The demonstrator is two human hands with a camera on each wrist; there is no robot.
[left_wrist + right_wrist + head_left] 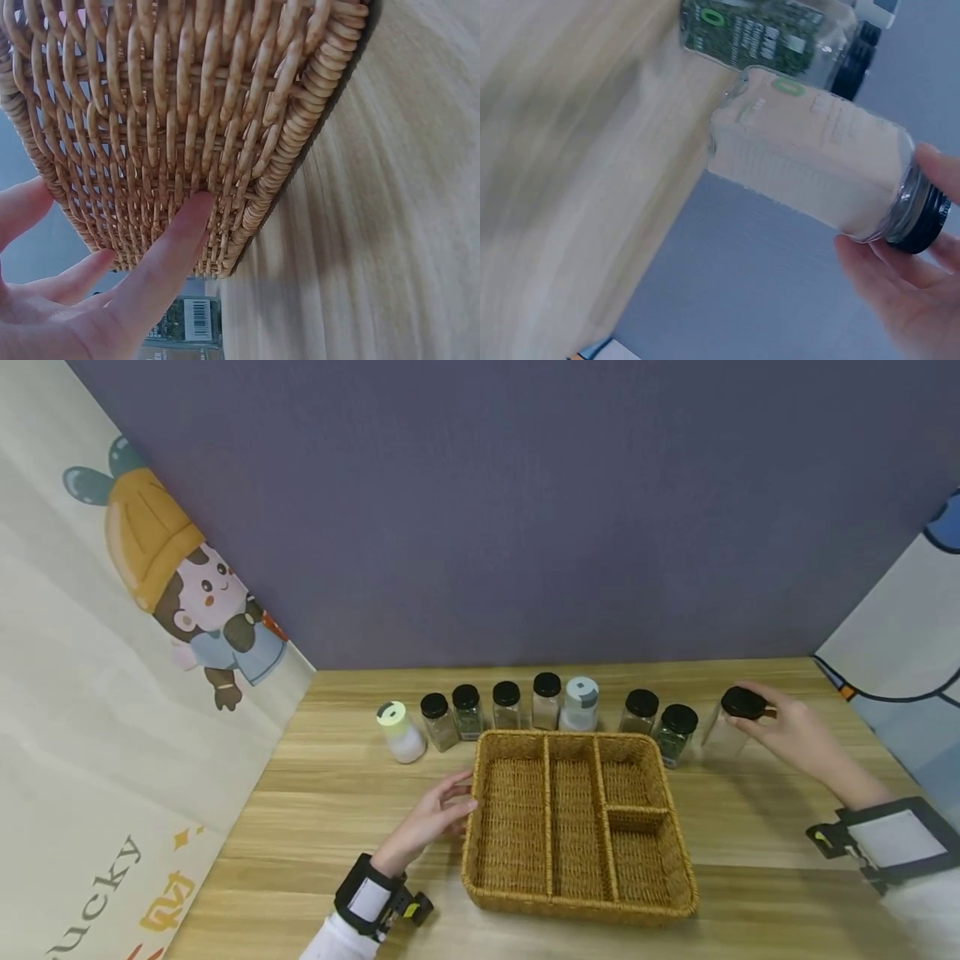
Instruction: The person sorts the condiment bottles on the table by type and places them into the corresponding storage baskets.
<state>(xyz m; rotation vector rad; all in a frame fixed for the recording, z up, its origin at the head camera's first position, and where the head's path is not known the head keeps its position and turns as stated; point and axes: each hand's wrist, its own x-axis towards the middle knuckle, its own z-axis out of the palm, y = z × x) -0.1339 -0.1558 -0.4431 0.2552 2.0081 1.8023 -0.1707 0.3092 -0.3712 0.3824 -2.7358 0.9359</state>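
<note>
At the right of the head view, my right hand (798, 731) pinches a spice jar (723, 739) with pale powder near its black lid. The right wrist view has the fingers and thumb around the neck of this jar (810, 154); whether its base touches the table I cannot tell. My left hand (427, 818) touches the left side of a woven basket (547, 860) with several compartments, all bare. Seen in the left wrist view, extended fingers (161, 262) rest against the basket's woven wall (172, 112).
Behind the basket stand several black-lidded spice jars (506, 706), a white-capped shaker (580, 706) and a yellow-topped shaker (401, 732). A jar of green herbs (675, 735) is close beside the held jar. A grey-blue panel (525, 527) borders the wooden table (322, 827) at the back.
</note>
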